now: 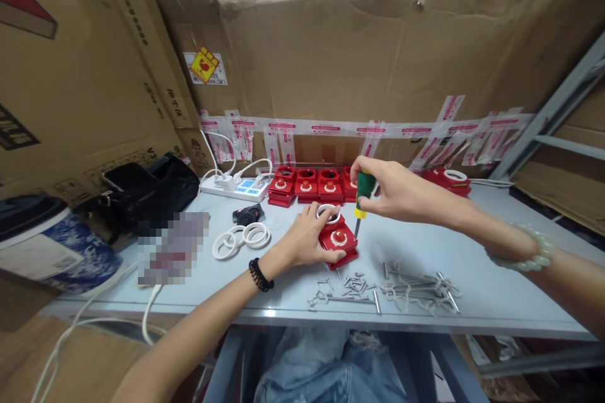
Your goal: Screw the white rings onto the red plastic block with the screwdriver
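Observation:
My left hand (307, 240) grips a red square housing (338, 240) with a white ring and red button, pressing it to the grey table (496, 289). My right hand (392, 192) is closed round a green-handled screwdriver (363, 192), held upright with its tip at the housing's right edge. Loose screws (352, 282) and long bolts (420, 286) lie just in front of the housing.
A row of red housings (309, 186) stands at the back, one more red housing (449, 179) to the right. White rings (241, 240), a small black part (248, 215), a white power strip (236, 187), a black bag (151, 192) and a blue-white drum (51, 245) lie left. Cardboard walls surround the table.

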Tool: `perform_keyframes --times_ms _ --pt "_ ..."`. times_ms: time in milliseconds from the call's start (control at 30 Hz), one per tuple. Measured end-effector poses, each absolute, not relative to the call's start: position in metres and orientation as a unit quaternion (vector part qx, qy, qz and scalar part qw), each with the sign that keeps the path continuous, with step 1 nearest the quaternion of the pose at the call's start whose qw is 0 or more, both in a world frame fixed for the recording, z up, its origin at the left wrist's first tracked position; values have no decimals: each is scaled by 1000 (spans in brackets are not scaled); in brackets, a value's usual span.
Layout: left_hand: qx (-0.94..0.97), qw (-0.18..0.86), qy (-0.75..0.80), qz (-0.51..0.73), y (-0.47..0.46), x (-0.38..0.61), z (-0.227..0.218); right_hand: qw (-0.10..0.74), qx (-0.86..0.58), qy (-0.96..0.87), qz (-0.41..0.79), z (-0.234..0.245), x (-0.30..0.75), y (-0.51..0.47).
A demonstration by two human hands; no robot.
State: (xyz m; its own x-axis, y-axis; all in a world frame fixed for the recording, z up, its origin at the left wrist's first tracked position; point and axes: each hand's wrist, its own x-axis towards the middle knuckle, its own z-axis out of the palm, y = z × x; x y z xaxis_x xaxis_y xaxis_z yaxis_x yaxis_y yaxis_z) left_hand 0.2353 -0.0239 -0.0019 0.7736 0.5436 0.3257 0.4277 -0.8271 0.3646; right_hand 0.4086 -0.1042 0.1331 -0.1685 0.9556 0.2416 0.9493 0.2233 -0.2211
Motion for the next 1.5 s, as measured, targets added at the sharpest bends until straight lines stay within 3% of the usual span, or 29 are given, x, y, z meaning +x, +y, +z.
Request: perform_keyframes --times_ms 633,900,1000,1200,1500 --pt "931 134 261 216 -25 235 -2 287 -628 -722 48 113 407 -96" --pt "931 140 259 215 -23 236 -3 339 -618 -709 24 132 405 -106" --pt "930 144 260 216 -24 236 -3 270 -628 -730 13 123 404 -105" --pt "929 144 257 223 -24 235 -4 23 -699 -713 62 77 410 -96" --pt "931 138 262 213 -23 235 -4 -42 -681 -726 87 65 406 -96"
